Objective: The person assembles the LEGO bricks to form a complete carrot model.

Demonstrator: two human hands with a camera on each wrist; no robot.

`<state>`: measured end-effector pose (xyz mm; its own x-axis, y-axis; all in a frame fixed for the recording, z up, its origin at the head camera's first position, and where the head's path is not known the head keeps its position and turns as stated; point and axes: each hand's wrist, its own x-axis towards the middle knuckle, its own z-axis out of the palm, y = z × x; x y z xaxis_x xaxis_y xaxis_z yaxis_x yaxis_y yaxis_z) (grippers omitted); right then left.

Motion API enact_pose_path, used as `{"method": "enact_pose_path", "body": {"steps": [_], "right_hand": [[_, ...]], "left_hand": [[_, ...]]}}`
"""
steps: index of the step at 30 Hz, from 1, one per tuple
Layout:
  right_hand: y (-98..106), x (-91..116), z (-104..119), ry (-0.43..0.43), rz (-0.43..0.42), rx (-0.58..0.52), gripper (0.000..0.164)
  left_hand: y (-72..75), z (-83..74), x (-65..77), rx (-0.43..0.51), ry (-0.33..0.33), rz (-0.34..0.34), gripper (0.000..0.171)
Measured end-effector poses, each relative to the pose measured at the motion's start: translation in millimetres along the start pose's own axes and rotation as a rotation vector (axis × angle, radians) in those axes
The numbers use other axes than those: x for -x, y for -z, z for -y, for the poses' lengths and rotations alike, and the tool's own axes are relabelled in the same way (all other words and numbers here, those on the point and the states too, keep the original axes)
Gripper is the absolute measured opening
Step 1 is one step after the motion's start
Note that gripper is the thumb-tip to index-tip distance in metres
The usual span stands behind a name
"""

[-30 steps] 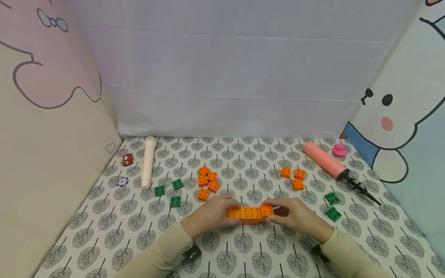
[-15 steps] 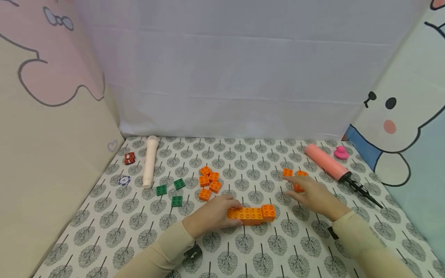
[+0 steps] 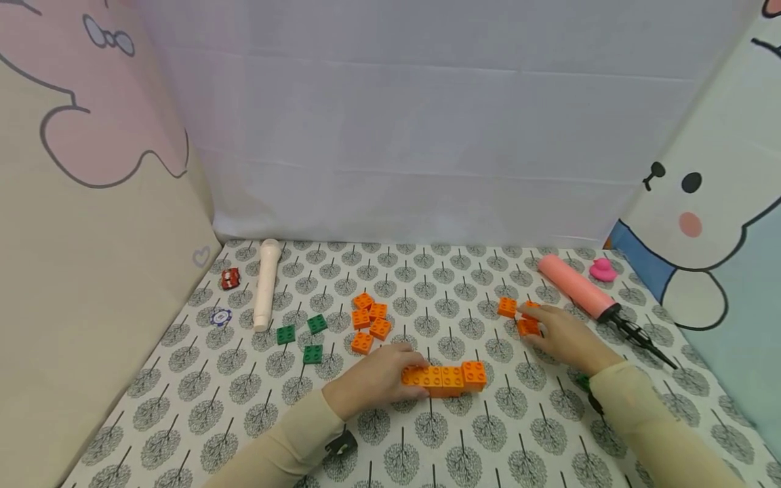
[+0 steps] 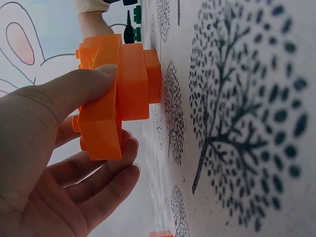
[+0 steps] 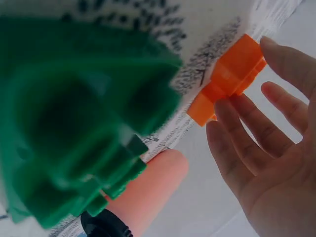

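Observation:
My left hand [image 3: 379,381] holds the left end of a row of joined orange toy bricks [image 3: 451,381], whose right-end brick sits a step higher. In the left wrist view the thumb presses one side of the brick row [image 4: 101,131], with the fingertips on the other side, and more bricks show underneath. Over at the right, my right hand [image 3: 567,342] reaches over loose orange bricks [image 3: 508,307], its fingers spread and partly covering two of them. The right wrist view has the thumb and fingertips close around an orange brick [image 5: 239,61], fingers only gently bent.
Several loose orange bricks [image 3: 362,343] and green bricks [image 3: 313,354] lie left of centre. Another green brick [image 3: 584,383] is mostly hidden by the right sleeve. A pink pump-like tube [image 3: 576,288], pink duck [image 3: 603,270], white microphone-shaped stick [image 3: 266,285], red toy car [image 3: 230,278] and chip [image 3: 221,316] lie farther out.
My right hand has left the right end of the brick row and moved right and away to the loose orange bricks. My left hand keeps its grip on the row.

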<state>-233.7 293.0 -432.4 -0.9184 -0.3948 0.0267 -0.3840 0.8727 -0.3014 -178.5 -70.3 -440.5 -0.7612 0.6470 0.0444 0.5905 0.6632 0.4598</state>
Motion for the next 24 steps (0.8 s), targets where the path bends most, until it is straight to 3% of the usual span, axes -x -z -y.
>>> {"method": "enact_pose_path", "body": {"steps": [10, 18, 24], "right_hand": [[-5.5, -0.5, -2.8, 0.022, -0.004, -0.003, 0.043], [0.0, 6.8, 4.1, 0.014, -0.024, -0.053, 0.045], [3.9, 11.2, 28.0, 0.113, -0.082, -0.090, 0.044]], "left_hand": [[0.4, -0.2, -0.4, 0.009, 0.000, 0.002, 0.042], [1.0, -1.2, -0.3, 0.010, 0.009, 0.003, 0.041], [0.9, -1.2, -0.1, 0.010, 0.016, 0.006, 0.042]]}}
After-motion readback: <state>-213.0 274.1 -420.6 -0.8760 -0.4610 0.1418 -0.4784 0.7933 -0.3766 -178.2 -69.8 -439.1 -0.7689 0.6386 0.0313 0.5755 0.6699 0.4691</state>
